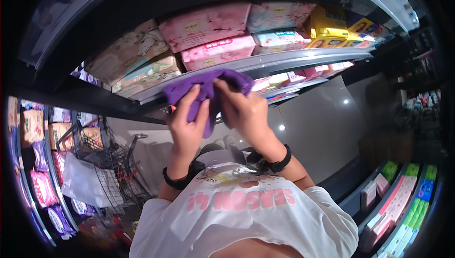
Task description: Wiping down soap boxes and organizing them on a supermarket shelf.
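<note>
A crumpled purple cloth is stretched between my two hands, just in front of a shop shelf's edge. My left hand pinches its left part between thumb and fingers, and my right hand grips the right part, with a fold hanging down between them. Behind the cloth, the shelf's grey front rail runs across. On that shelf lie pink floral packs, beige floral packs and yellow packs. Parts of the fingers are hidden by the cloth.
A wire shopping cart with a translucent plastic bag stands at the left, beside racks of wrapped packs. Another shelf, holding pink boxes and green packs, is at the lower right. Tiled floor shows between the shelves.
</note>
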`<move>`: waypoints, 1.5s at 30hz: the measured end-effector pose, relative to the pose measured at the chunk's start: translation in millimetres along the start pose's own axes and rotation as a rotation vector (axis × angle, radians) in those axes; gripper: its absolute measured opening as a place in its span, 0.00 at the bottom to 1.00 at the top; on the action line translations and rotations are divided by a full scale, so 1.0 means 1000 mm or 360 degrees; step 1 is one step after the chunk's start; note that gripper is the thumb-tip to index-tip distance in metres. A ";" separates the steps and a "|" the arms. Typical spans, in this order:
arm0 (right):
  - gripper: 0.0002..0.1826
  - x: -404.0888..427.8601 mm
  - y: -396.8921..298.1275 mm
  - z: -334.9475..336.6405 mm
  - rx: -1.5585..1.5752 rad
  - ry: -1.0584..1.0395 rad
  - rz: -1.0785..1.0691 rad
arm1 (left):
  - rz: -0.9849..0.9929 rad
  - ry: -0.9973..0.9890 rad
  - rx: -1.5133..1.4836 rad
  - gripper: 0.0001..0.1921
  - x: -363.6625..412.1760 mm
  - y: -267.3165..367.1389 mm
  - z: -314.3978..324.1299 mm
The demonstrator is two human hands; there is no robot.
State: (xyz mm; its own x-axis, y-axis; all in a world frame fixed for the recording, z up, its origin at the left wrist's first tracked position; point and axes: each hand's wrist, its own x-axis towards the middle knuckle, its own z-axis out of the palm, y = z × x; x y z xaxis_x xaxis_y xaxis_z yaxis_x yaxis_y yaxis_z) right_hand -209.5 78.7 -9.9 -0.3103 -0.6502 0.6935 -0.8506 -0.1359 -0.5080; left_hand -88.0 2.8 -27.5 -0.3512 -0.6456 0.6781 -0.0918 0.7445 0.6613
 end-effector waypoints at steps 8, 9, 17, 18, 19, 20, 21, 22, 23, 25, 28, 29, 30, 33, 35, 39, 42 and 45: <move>0.23 -0.012 0.035 -0.032 -0.0144 0.0319 0.0307 | 0.0242 -0.0351 0.0098 0.20 0.017 0.031 0.058; 0.22 -0.013 0.036 -0.033 -0.0210 0.0286 0.0328 | 0.0277 -0.0320 0.0048 0.19 0.017 0.029 0.059; 0.25 -0.007 0.038 -0.020 0.0153 0.0096 0.0014 | 0.0043 -0.0082 0.0205 0.14 0.001 0.022 0.043; 0.25 -0.005 0.039 -0.026 0.0201 0.0001 0.0027 | 0.0012 -0.0039 0.0165 0.14 -0.001 0.023 0.046; 0.26 -0.004 0.043 -0.032 0.0245 -0.0092 0.0040 | -0.0039 0.0017 0.0105 0.15 -0.003 0.024 0.051; 0.26 -0.002 0.047 -0.034 0.0284 -0.0058 -0.0042 | -0.0035 0.0050 0.0162 0.15 -0.004 0.024 0.055; 0.28 -0.006 0.054 -0.041 0.0275 -0.0175 -0.0035 | -0.0038 0.0086 0.0218 0.15 -0.007 0.027 0.063; 0.28 -0.006 0.062 -0.048 0.0301 -0.0197 -0.0041 | -0.0054 0.0092 0.0214 0.14 -0.007 0.033 0.072; 0.29 -0.006 0.072 -0.057 0.0324 -0.0220 -0.0045 | -0.0170 0.0150 0.0075 0.14 -0.009 0.038 0.088; 0.29 -0.008 0.098 -0.083 0.0293 -0.0312 -0.0030 | -0.0117 0.0238 0.0134 0.14 -0.005 0.059 0.121; 0.29 -0.007 0.149 -0.132 0.0245 -0.0186 -0.0066 | -0.0132 0.0237 0.0121 0.13 0.000 0.092 0.189; 0.29 -0.006 0.167 -0.153 0.0143 -0.0252 -0.0022 | -0.0132 0.0244 0.0093 0.13 0.002 0.103 0.216; 0.28 -0.007 0.186 -0.169 0.0166 -0.0231 -0.0016 | -0.0108 0.0232 0.0097 0.13 0.004 0.114 0.238; 0.22 -0.002 0.228 -0.214 0.0090 -0.0093 -0.0041 | 0.0016 0.0118 0.0044 0.13 0.015 0.134 0.292; 0.22 -0.006 0.250 -0.241 0.0056 -0.0128 0.0125 | 0.0017 0.0004 -0.0038 0.14 0.021 0.149 0.321; 0.23 -0.009 0.294 -0.281 0.0021 0.0116 0.0242 | -0.0060 -0.0378 -0.0053 0.17 0.027 0.173 0.375; 0.23 -0.011 0.315 -0.301 -0.0105 0.0323 0.0369 | 0.0003 -0.0543 -0.0073 0.20 0.029 0.182 0.406; 0.22 -0.013 0.323 -0.309 0.0022 0.0402 0.0530 | 0.0085 -0.0603 0.0083 0.21 0.030 0.189 0.423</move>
State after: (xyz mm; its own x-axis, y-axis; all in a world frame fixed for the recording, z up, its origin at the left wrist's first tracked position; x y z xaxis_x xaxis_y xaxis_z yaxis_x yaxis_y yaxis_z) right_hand -611.9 274.2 -25.1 -0.6631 -0.4568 0.5930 -0.6811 0.0395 -0.7311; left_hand -510.1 196.3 -18.4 -0.6754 -0.5045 0.5379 -0.1078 0.7891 0.6047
